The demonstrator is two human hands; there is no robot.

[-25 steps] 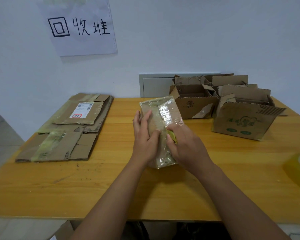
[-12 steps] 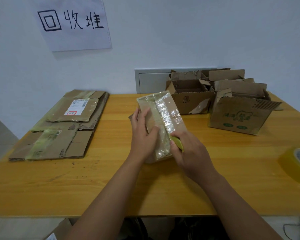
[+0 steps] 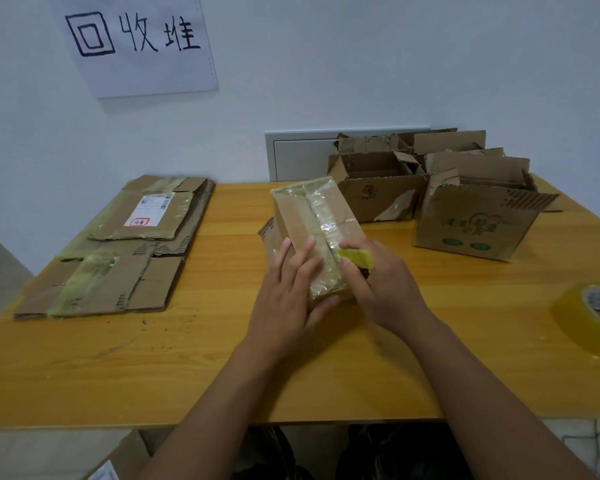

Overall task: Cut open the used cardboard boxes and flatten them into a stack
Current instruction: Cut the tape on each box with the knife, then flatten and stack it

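Note:
A small taped cardboard box (image 3: pixel 321 216) stands on the wooden table (image 3: pixel 222 358) in the middle, its shiny tape strip running down the top face. My left hand (image 3: pixel 288 292) lies flat against the box's near left side, fingers straight, thumb under the near end. My right hand (image 3: pixel 381 282) grips a yellow-green cutter (image 3: pixel 357 258), held at the tape seam near the box's lower end. The blade is hidden. A stack of flattened boxes (image 3: pixel 125 251) lies at the left of the table.
Several opened boxes (image 3: pixel 475 220) stand at the back right. A roll of clear tape (image 3: pixel 593 317) sits at the right edge. A paper sign (image 3: pixel 136 43) hangs on the wall. Another box corner (image 3: pixel 118 462) shows below the table's front edge.
My right hand and the cutter have slid down the tape seam from the box's middle toward its near end. My left hand has stayed on the box, shifting slightly lower.

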